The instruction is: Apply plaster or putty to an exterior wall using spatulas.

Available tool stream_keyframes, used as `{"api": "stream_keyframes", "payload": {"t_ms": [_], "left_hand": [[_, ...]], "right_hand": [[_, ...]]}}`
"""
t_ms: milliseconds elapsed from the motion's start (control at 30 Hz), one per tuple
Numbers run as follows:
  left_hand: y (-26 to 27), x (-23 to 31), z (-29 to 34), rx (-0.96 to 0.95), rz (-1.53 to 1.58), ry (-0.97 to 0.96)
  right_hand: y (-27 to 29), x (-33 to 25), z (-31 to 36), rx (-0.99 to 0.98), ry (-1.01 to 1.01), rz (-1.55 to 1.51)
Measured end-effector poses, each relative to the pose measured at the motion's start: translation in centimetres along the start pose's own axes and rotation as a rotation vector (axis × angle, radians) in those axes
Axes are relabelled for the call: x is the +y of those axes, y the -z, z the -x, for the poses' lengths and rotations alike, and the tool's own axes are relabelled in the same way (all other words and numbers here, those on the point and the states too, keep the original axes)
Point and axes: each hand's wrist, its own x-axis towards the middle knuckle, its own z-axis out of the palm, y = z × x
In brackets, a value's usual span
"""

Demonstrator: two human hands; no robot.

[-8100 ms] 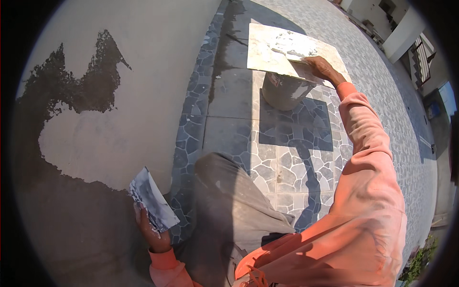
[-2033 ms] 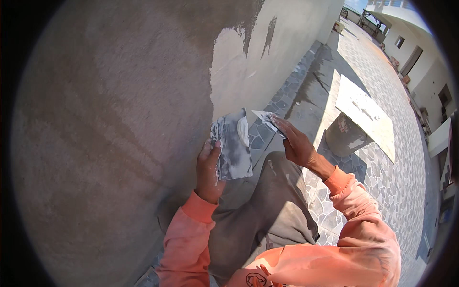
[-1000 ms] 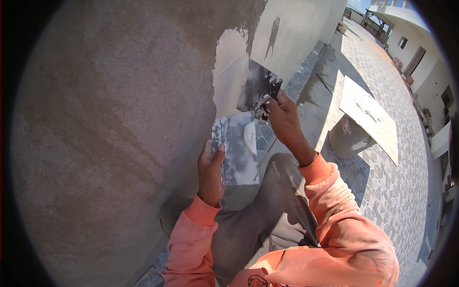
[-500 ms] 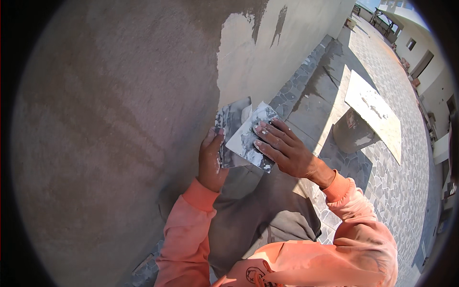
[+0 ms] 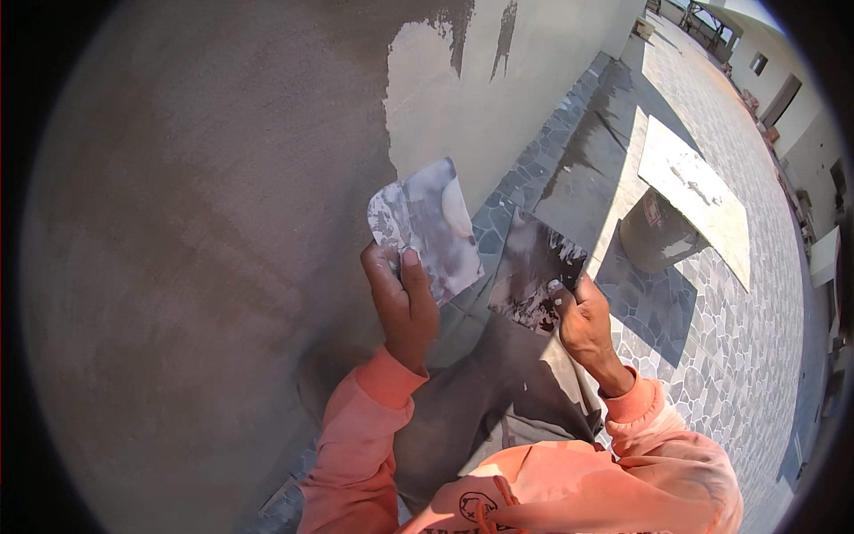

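My left hand (image 5: 402, 298) grips a flat metal scraper plate (image 5: 431, 227) by its lower edge, thumb on its face. White and grey smears of plaster cover that plate, which has a rounded corner. To its right, my right hand (image 5: 585, 325) is closed on a second scraper plate (image 5: 536, 271), darker and shiny, with white residue along the thumb side. The two plates are apart, both tilted up in front of my knees. White paste sticks to my fingertips. Close to my left hand stands the wall (image 5: 222, 222), partly coated in grey-brown plaster.
A pale, smooth stretch of wall (image 5: 507, 107) borders the darker coating. On the right, a white board (image 5: 698, 191) with paste on it lies over a grey bucket (image 5: 654, 236). Stone-patterned paving (image 5: 729, 338) runs along beside me. A building (image 5: 792, 98) stands farther off.
The two scraper plates, overlapping before, have come apart. My right hand has moved right and down and its plate has turned over, the thumb now facing me. My left plate has tilted to show its face.
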Motion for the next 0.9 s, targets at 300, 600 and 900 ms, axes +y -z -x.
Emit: {"api": "stream_keyframes", "payload": {"t_ms": [300, 600, 900], "left_hand": [[0.0, 0.6, 1.2, -0.34, -0.51, -0.375], [0.2, -0.3, 0.1, -0.419, -0.603, -0.712], [0.2, -0.5, 0.7, -0.379, -0.7, -0.545]], "right_hand": [[-4.7, -0.1, 0.4, 0.059, -0.085, -0.148], [-3.7, -0.6, -2.8, 0.131, -0.084, -0.357], [0.0, 1.8, -10.7, 0.19, -0.109, -0.516]]}}
